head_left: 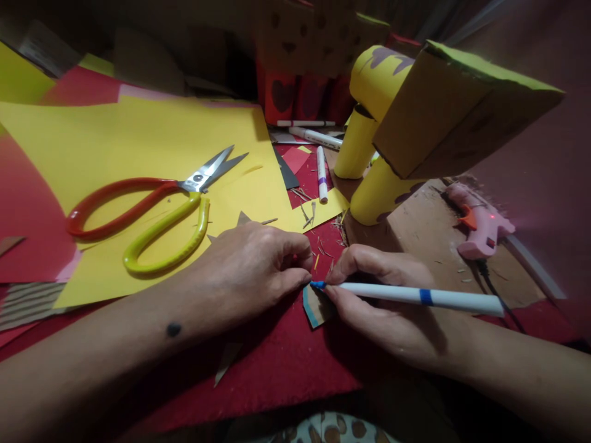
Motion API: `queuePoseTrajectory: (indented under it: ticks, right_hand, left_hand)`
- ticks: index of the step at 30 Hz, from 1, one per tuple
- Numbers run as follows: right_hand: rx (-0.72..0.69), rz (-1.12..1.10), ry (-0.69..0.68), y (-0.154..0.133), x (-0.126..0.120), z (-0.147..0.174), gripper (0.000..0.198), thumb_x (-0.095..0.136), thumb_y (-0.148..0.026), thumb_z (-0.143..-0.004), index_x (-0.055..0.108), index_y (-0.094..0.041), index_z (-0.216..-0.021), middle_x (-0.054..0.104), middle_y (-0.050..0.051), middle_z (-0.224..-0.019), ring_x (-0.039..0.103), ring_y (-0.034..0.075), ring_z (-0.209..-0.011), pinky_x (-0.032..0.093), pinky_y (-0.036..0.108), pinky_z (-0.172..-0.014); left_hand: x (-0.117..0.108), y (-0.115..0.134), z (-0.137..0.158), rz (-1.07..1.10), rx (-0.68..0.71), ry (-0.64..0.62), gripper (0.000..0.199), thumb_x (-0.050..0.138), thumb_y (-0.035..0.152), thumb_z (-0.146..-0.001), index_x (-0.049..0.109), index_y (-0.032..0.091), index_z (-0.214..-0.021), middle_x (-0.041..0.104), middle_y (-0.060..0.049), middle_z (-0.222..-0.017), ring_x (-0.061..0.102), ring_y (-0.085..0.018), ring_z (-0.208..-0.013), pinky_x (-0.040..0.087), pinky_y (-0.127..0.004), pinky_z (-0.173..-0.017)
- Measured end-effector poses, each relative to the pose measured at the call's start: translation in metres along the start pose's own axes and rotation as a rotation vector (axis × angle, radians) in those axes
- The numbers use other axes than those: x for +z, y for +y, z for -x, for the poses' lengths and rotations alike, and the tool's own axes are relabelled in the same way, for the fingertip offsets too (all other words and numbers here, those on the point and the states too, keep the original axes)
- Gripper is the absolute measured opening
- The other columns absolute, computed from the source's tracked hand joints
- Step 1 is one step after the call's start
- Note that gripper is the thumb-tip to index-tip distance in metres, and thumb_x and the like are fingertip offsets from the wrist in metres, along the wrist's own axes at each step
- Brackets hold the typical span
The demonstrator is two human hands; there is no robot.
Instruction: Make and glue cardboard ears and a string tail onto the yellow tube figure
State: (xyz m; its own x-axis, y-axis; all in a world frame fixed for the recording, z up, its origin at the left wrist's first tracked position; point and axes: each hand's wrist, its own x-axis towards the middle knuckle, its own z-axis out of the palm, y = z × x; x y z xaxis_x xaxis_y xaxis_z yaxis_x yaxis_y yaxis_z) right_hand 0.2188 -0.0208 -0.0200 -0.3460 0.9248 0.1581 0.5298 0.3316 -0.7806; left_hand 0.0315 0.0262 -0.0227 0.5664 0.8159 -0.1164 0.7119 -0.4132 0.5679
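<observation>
My right hand [392, 271] grips a white marker [452, 299] with a blue band, and its blue tip touches a small piece of cardboard [316, 307]. Blue-green colour runs along that piece's left and lower edges. With thumb and fingers pinched together, my left hand [263, 264] holds the piece at its upper corner. Part of the piece is hidden behind my right fingers. Scissors [197, 179] with one red and one yellow handle lie slightly apart at the blades, beyond my left forearm.
Yellow paper [161, 132] covers the left of the red table [286, 387]. A yellow tube-and-box cardboard figure [434, 117] stands at right, near a pink glue gun [482, 224] with a lit red light. Several markers [322, 174] and scraps lie behind my hands.
</observation>
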Motion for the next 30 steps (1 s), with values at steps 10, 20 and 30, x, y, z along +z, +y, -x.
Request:
queuePoseTrajectory:
  ticks: [10, 20, 30]
  right_hand:
    - [-0.004, 0.002, 0.010, 0.0021, 0.0031, 0.0015, 0.015, 0.059, -0.001, -0.072, 0.059, -0.016, -0.068, 0.057, -0.007, -0.056, 0.048, 0.002, -0.046, 0.034, 0.011, -0.041]
    - [0.002, 0.035, -0.014, 0.0013, -0.0004, 0.0028, 0.016, 0.057, -0.002, -0.071, 0.056, -0.017, -0.065, 0.055, -0.006, -0.056, 0.047, 0.004, -0.046, 0.035, 0.015, -0.041]
    - [0.007, 0.028, -0.019, 0.0003, -0.0013, 0.0010, 0.015, 0.059, -0.005, -0.074, 0.057, -0.018, -0.067, 0.058, -0.005, -0.058, 0.050, 0.005, -0.047, 0.037, 0.015, -0.043]
  left_hand:
    - [0.0036, -0.0007, 0.0004, 0.002, -0.008, 0.019, 0.011, 0.057, 0.032, -0.076, 0.064, 0.025, -0.070, 0.061, 0.004, -0.062, 0.046, -0.010, -0.052, 0.029, -0.024, -0.049]
    - [0.0011, -0.0010, -0.0004, -0.001, 0.042, 0.015, 0.013, 0.058, 0.031, -0.078, 0.064, 0.023, -0.072, 0.061, 0.003, -0.060, 0.045, -0.009, -0.051, 0.027, -0.024, -0.048]
    - [0.0041, -0.0047, -0.0009, -0.006, 0.074, 0.048, 0.010, 0.059, 0.029, -0.076, 0.065, 0.024, -0.071, 0.060, 0.002, -0.058, 0.046, -0.010, -0.049, 0.027, -0.027, -0.047]
